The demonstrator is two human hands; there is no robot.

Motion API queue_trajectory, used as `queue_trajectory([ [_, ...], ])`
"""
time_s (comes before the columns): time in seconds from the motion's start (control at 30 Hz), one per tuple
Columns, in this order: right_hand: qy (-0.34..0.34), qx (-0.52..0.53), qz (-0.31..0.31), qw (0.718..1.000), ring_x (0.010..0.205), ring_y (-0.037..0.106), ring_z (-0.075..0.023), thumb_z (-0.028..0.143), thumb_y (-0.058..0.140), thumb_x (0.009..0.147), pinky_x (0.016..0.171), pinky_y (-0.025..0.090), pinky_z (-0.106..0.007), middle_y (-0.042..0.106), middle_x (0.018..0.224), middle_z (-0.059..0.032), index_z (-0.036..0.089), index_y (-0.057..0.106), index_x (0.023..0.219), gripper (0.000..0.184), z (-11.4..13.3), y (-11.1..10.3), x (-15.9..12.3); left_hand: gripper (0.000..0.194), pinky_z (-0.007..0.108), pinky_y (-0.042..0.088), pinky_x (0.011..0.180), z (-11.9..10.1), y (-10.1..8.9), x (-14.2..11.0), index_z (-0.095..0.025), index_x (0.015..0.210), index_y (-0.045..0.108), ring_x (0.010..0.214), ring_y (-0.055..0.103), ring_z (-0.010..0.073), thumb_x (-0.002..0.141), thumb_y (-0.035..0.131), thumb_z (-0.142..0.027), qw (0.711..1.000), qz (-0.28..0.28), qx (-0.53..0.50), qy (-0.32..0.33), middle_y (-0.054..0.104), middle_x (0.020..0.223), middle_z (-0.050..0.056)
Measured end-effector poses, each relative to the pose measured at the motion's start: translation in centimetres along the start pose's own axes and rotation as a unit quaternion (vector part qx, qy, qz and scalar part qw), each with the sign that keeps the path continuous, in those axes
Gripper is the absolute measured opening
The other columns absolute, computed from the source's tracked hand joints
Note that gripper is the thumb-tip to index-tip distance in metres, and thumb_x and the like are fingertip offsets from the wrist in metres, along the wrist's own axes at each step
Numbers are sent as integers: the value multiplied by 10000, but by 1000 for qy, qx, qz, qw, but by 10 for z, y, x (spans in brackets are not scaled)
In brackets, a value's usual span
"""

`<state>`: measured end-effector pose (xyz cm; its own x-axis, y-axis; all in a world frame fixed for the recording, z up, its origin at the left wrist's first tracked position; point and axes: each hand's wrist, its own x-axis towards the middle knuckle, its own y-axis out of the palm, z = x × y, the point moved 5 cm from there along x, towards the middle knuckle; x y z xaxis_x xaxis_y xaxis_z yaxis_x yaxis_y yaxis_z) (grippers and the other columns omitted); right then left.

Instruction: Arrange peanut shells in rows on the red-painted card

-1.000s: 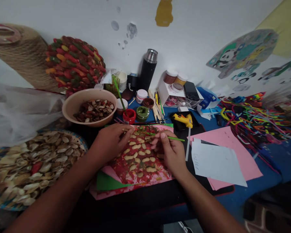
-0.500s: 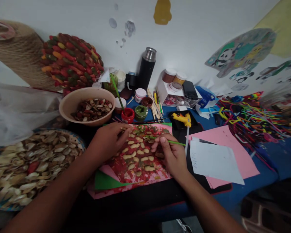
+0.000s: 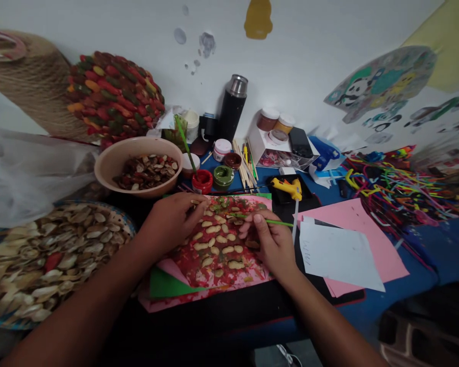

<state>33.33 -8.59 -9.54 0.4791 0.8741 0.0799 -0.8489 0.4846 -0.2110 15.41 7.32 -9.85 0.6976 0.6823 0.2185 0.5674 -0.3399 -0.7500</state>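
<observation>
My right hand [image 3: 270, 242] is closed around a thin green paintbrush [image 3: 279, 223]. Its tip end points left, over the peanut shells in the upper part of the paint-smeared pink paper [image 3: 258, 280]. Several pale peanut shells [image 3: 236, 265] lie in loose rows on that paper. At the paper's upper left edge, my left hand [image 3: 172, 219] has its fingers curled, with a tan peanut shell [image 3: 196, 202] at the fingertips. Open jars of red paint [image 3: 202, 182] and green paint [image 3: 223, 178] stand just beyond the paper.
At left are a bowl [image 3: 103, 168] of shell pieces and a basket of shells [image 3: 76, 244]. Behind stand a black flask [image 3: 232, 109] and wooden sticks [image 3: 245, 165]. To the right lie a yellow glue gun [image 3: 288, 188], white paper [image 3: 340, 255] and colourful pipe cleaners [image 3: 398, 188].
Both hands stay almost where they were, the brush still in the right. The view has shifted very slightly.
</observation>
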Motion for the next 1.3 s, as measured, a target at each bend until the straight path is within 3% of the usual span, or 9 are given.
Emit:
queue_trajectory([
  [0.23,-9,9,22,1000,676,754,-195,592,584,1083,632,625,-319,786,841,-42,240,744,953,408,1,12,1,477,449,618,1026,4,1,0,-232,1092,840,1059,804,299,1038,475,-535,1000,-6,-6,-5,854,1145,92],
  [0.43,-17,-9,-4,1000,695,760,-198,535,593,1098,612,605,-308,787,830,-36,245,750,958,358,-2,4,-1,464,445,616,1025,0,1,-1,-226,1080,844,1069,802,302,1041,474,-503,1000,0,-2,1,853,1149,91],
  [0.63,-22,2,35,999,713,769,-197,553,566,1103,666,641,-331,801,900,-43,247,755,975,381,-2,16,0,474,441,619,1029,3,0,0,-227,1099,844,1065,804,302,1039,486,-532,1000,-4,-5,-5,854,1146,89],
  [0.87,11,-3,-9,1000,714,771,-213,593,616,1068,630,641,-336,803,889,-53,250,756,956,386,-5,0,-1,460,441,617,1030,0,1,0,-228,1085,838,1070,803,295,1040,472,-502,1000,5,-4,5,852,1156,89],
  [1.07,-23,3,32,999,710,764,-197,581,572,1092,690,650,-342,799,893,-42,255,764,974,396,-1,16,1,467,423,618,1034,3,0,0,-245,1100,839,1079,801,292,1041,483,-542,1000,3,-6,-7,852,1163,84],
  [1.3,22,8,-16,1000,703,763,-212,613,636,1051,628,640,-333,803,877,-52,245,745,964,393,-5,-2,0,445,436,616,1027,1,0,-1,-229,1076,839,1071,799,294,1040,480,-491,1000,-3,-1,8,852,1153,88],
])
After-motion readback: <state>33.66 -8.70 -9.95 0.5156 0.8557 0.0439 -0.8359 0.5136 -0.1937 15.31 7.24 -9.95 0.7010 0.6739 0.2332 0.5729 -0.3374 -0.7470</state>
